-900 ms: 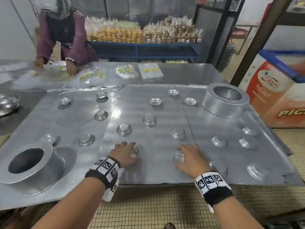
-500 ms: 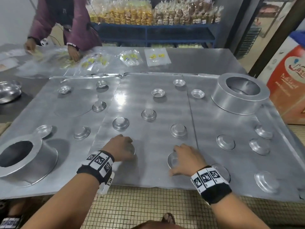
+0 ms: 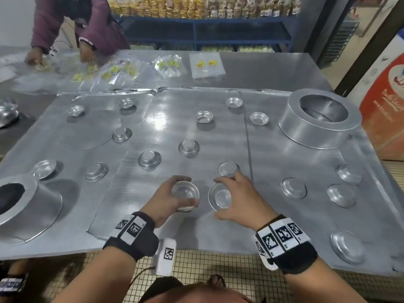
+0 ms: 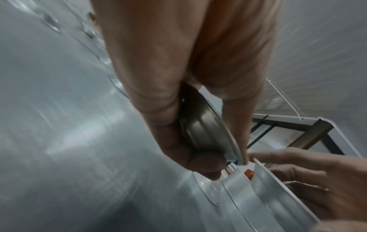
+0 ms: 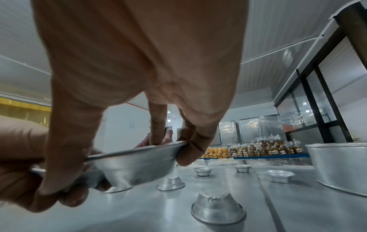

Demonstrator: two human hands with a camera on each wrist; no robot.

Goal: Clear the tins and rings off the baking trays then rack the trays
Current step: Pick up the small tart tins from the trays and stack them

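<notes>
Three flat metal baking trays (image 3: 196, 232) lie side by side, dotted with several small tins. My left hand (image 3: 169, 199) grips one small tin (image 3: 185, 191) mouth-up above the middle tray; in the left wrist view that tin (image 4: 206, 133) sits between thumb and fingers. My right hand (image 3: 238, 197) pinches a second small tin (image 3: 219, 199) by its rim, right beside the first; the right wrist view shows this tin (image 5: 137, 166) lifted off the tray. Two big rings stand on the outer trays, one at the left (image 3: 28, 206), one at the far right (image 3: 317, 125).
An upturned tin (image 3: 228, 168) sits just beyond my right fingers. Another person (image 3: 80, 25) sorts plastic bags (image 3: 166, 65) at the table's far side. A blue shelf (image 3: 207, 31) of packed snacks stands behind. A metal bowl (image 3: 7, 111) rests at the left edge.
Both hands have lifted their tins off the middle tray, turned them mouth-up and brought them close together. The head view has tilted down and moved nearer the trays.
</notes>
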